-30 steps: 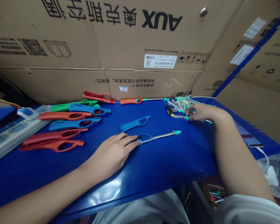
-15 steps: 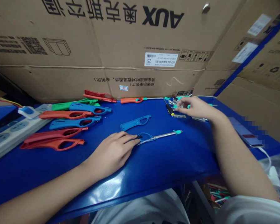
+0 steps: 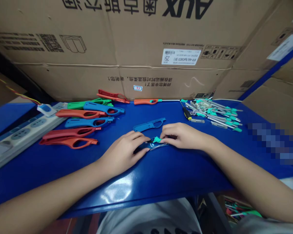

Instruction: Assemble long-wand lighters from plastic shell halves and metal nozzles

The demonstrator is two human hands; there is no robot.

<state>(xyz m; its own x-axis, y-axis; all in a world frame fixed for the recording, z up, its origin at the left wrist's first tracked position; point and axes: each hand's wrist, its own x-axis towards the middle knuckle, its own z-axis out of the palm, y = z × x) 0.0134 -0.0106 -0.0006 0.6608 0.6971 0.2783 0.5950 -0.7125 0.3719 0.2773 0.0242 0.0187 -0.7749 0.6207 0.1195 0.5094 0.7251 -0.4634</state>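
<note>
My left hand point(image 3: 127, 148) pinches the handle end of a blue open lighter point(image 3: 153, 145) lying on the table, its body largely hidden by the fingers. Between thumb and fingers of my right hand point(image 3: 182, 136) is a small teal trigger piece point(image 3: 157, 139), held over the lighter's loop. The lighter's metal tube is mostly covered by my right hand. Just behind, a loose blue shell half point(image 3: 146, 125) rests on the table. A finished-looking orange lighter point(image 3: 146, 101) lies along the back by the cardboard.
Red, orange, green and blue lighter shells point(image 3: 73, 133) lie at the left, beside a white power strip point(image 3: 29, 128). At the back right are a heap of metal tubes with teal tips point(image 3: 219, 113) and a black-yellow screwdriver point(image 3: 186, 112). A cardboard wall point(image 3: 127, 42) closes off the back.
My right hand has come from the heap at the back right to the blue lighter, bringing the teal trigger piece. My left hand stays at the lighter. The camera view has shifted.
</note>
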